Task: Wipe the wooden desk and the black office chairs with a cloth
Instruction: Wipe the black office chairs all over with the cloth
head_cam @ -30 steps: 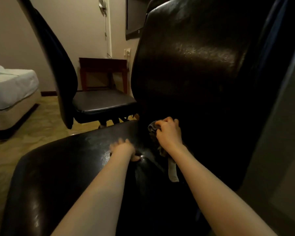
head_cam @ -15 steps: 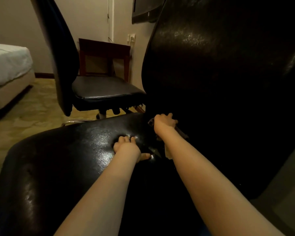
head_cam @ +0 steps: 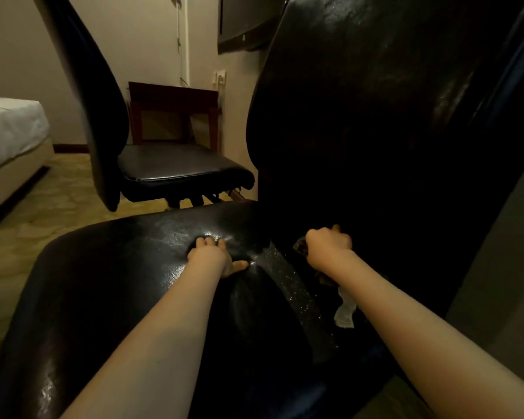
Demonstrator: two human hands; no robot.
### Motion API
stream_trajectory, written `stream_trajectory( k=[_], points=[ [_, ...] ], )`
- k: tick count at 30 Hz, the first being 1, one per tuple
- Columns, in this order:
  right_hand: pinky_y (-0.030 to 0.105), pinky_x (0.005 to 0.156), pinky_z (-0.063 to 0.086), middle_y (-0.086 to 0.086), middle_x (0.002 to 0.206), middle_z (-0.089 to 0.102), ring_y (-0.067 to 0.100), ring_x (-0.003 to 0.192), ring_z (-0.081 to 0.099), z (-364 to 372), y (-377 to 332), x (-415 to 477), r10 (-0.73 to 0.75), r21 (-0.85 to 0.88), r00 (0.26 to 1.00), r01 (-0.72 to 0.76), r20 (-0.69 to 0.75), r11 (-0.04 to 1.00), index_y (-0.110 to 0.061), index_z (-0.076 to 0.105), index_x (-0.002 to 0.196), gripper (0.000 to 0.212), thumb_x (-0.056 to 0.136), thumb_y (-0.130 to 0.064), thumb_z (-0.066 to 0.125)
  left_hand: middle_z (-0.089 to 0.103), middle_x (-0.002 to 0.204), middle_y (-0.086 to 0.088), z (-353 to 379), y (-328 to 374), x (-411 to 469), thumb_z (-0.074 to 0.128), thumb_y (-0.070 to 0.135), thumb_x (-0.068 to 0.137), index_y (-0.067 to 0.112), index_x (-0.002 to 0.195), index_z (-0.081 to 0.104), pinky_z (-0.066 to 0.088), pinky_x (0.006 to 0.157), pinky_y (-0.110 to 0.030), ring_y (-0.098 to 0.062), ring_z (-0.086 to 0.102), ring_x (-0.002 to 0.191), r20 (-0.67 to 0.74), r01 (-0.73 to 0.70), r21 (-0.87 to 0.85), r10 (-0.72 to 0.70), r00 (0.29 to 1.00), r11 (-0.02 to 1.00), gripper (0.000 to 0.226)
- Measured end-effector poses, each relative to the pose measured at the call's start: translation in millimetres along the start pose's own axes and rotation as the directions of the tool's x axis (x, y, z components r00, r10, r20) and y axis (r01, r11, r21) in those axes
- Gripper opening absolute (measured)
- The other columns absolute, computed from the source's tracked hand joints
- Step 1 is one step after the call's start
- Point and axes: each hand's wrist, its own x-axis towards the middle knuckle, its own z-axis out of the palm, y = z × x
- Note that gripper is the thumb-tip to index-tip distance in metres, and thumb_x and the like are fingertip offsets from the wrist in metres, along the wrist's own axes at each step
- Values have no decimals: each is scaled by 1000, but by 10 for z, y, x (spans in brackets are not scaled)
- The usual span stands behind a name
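Black chair seat (head_cam: 118,282) meets the backrest (head_cam: 375,131) at a crease, where the right hand (head_cam: 328,247) clutches the bunched cloth (head_cam: 345,313) against the backrest's foot, while the left hand (head_cam: 214,257) presses the seat just left of it, holding nothing

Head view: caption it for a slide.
Right hand holds a cloth against the black chair's backrest; left hand presses its seat.

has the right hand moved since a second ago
Yes: the right hand, gripping the grey cloth, slid rightward along the base of the black leather backrest, away from its left edge.
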Motion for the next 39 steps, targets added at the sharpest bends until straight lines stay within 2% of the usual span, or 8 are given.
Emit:
stream_trajectory(
  k=[5, 10, 15, 20, 23, 27, 35, 39],
  points=[
    [33, 78, 40, 13, 120, 53, 31, 113, 46, -12, 53, -299, 1, -85, 999, 2, 32, 996, -8, 52, 122, 27, 96, -13, 47, 0, 157, -14, 19, 17, -63, 35, 65, 89, 15, 152, 1, 15, 115, -47, -34, -1, 144, -27, -12, 2, 12, 1000, 1000, 86],
    [32, 74, 43, 12, 104, 55, 25, 97, 54, -124, 8, -307, 53, 173, 995, -38, -84, 984, -10, 56, 101, 10, 94, -14, 50, 4, 157, -15, 38, 50, -107, 33, 61, 92, 15, 151, 4, 17, 114, -47, -35, 2, 144, -53, -18, 11, 18, 998, 1000, 80],
    [41, 96, 43, 11, 131, 48, 32, 121, 42, -26, -245, 200, 27, 348, 971, 59, -239, 936, -14, 49, 132, 38, 94, -12, 48, 5, 157, -14, 55, 49, -106, 32, 61, 93, 16, 152, 4, 17, 113, -47, -34, 2, 144, -53, -24, 3, 24, 998, 1000, 79],
    [47, 100, 41, 10, 137, 48, 33, 124, 44, 245, -412, 567, 33, 470, 991, 31, -128, 882, -20, 44, 138, 45, 93, -20, 43, 4, 157, -13, 58, 47, -94, 30, 63, 92, 19, 152, 3, 15, 114, -48, -33, -1, 144, -42, -11, -14, 10, 999, 1000, 79],
    [38, 98, 46, 8, 134, 54, 29, 118, 52, 269, -306, 510, -92, 529, 987, 146, -128, 836, -25, 53, 132, 44, 90, -15, 48, 4, 157, -13, 73, 44, -91, 30, 63, 92, 20, 152, 2, 14, 114, -49, -33, -1, 144, -47, -8, -14, 7, 999, 1000, 78],
    [16, 95, 37, 1, 127, 61, 16, 117, 55, 230, -90, 206, -299, 683, 948, 293, -114, 669, -27, 67, 115, 44, 82, -2, 54, 2, 157, -13, 58, 45, -116, 29, 62, 93, 21, 152, 1, 14, 114, -49, -33, -2, 144, -41, -8, -12, 8, 999, 1000, 77],
    [3, 79, 46, -4, 114, 66, 0, 104, 57, -102, 228, -381, -611, 774, 781, 302, 134, 557, -17, 74, 101, 55, 70, 19, 45, -2, 158, -10, 5, -11, -172, 26, 61, 94, 24, 152, 2, 10, 114, -51, -35, -6, 144, -5, -44, -16, 44, 999, 999, 73],
    [23, 93, 49, -2, 101, 70, 12, 100, 64, -31, 156, -439, -413, 789, 905, 328, -104, 519, -22, 74, 96, 54, 70, 16, 46, -6, 158, -10, 24, -73, -142, 26, 48, 99, 29, 151, 4, 4, 115, -53, -37, -10, 143, 13, -56, -193, 60, 998, 980, 60]
  ],
)
